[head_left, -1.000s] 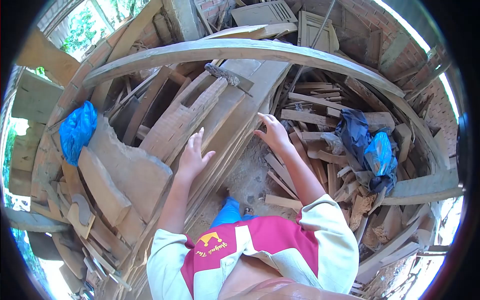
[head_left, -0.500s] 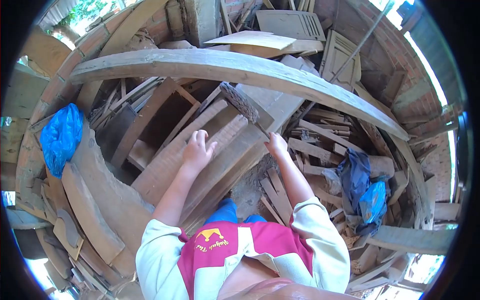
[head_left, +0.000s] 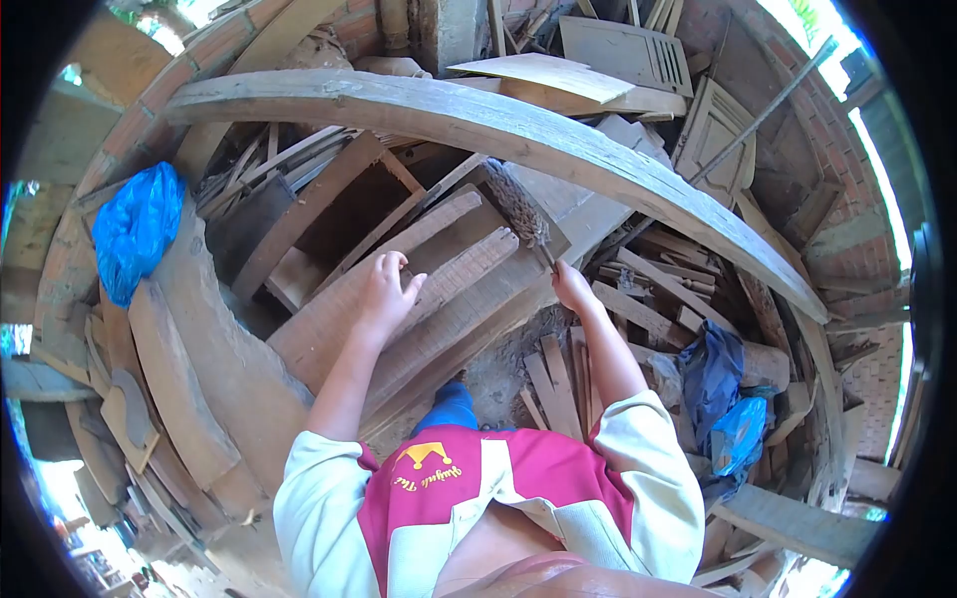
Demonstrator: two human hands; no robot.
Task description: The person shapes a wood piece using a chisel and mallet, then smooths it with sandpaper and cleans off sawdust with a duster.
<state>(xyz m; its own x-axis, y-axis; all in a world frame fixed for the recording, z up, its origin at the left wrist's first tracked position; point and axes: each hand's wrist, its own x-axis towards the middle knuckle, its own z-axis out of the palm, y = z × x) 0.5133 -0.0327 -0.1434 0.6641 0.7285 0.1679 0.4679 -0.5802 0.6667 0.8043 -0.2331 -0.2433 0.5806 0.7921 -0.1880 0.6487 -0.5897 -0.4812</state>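
My right hand (head_left: pixel 571 286) is closed around the thin handle of a duster (head_left: pixel 518 206). Its grey, fuzzy head points up and left, over dusty wood beyond the hand. My left hand (head_left: pixel 387 297) is over a wide wooden plank (head_left: pixel 329 329), fingers slightly bent and thumb apart, with nothing seen in it. Right of that hand, a second thick board (head_left: pixel 459 269) runs up toward the duster's head.
A long wooden beam (head_left: pixel 478 120) crosses in front of me. Blue plastic bags (head_left: pixel 138 234) hang at the left, and another blue bag (head_left: pixel 738 436) lies at the right. Scrap wood (head_left: pixel 658 289) is heaped right of my right hand, with a rough-edged slab (head_left: pixel 224 369) at the left.
The view has shifted, so the boards and beam appear a little further right. My right hand still grips the duster, and my left hand stays over the plank.
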